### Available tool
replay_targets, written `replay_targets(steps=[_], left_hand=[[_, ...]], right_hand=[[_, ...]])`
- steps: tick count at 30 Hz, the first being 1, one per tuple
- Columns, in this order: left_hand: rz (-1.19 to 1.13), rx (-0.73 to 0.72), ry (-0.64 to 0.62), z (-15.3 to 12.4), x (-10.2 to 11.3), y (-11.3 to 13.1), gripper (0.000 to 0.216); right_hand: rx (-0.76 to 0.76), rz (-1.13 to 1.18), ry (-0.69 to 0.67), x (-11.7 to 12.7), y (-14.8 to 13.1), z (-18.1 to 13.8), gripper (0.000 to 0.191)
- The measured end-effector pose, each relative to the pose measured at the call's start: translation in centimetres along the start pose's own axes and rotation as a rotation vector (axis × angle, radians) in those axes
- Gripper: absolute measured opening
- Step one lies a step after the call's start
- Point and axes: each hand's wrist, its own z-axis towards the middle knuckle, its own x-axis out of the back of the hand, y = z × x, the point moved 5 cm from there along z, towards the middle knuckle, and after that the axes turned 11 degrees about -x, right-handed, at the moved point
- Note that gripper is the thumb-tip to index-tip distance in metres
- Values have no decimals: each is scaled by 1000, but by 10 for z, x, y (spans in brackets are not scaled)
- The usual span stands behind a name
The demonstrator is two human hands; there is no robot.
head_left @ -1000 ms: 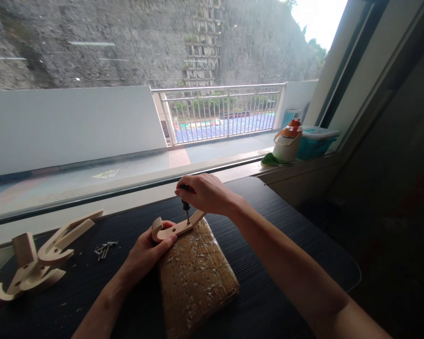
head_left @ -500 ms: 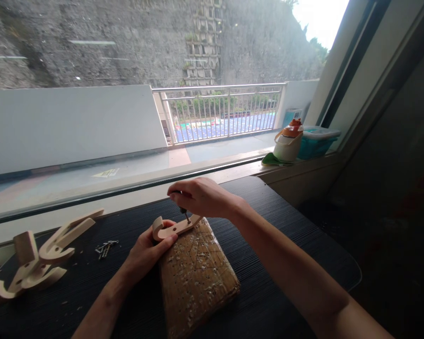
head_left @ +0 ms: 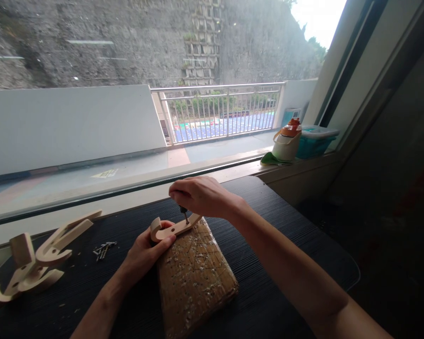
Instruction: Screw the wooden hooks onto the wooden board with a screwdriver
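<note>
My left hand [head_left: 148,249] grips the curled end of a pale wooden hook [head_left: 178,229], thumb on its near side and fingers behind. The hook lies across the far end of a worn board [head_left: 197,278] that is pitted with small holes. Above it, my right hand [head_left: 201,194] is closed around the dark handle of a screwdriver [head_left: 184,210]. The screwdriver stands nearly upright, its shaft tip at a spot on the hook. Another dark hole shows in the hook, nearer my left hand. Any screw under the tip is too small to make out.
Several more wooden hooks [head_left: 54,252] lie piled on the black table [head_left: 275,240] at the left. A small heap of screws [head_left: 104,250] sits between them and my left hand. On the windowsill stand a bottle [head_left: 287,143] and a teal box [head_left: 316,142].
My right hand has turned slightly on the screwdriver, covering more of its handle. The hook and my left hand stay in place on the board; the whole view has shifted a little.
</note>
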Motion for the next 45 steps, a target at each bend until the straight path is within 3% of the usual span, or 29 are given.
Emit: replay_targets(steps=[4, 13, 23, 31, 35, 45], left_hand=[[-5, -5, 10, 0, 0, 1, 48], [-6, 5, 1, 1, 0, -3, 46], [-21, -5, -7, 0, -1, 0, 48], [-1, 17, -8, 0, 0, -2, 50], [13, 15, -11, 0, 1, -2, 48], [8, 4, 6, 0, 1, 2, 48]], right_hand=[[43, 28, -46, 0, -3, -1, 25], [-130, -67, 80, 2, 13, 4, 32], [69, 48, -58, -1, -3, -2, 25], [-123, -58, 53, 1, 15, 6, 32], [-135, -87, 76, 1, 15, 5, 32], [-10, 42, -62, 1, 1, -1, 30]])
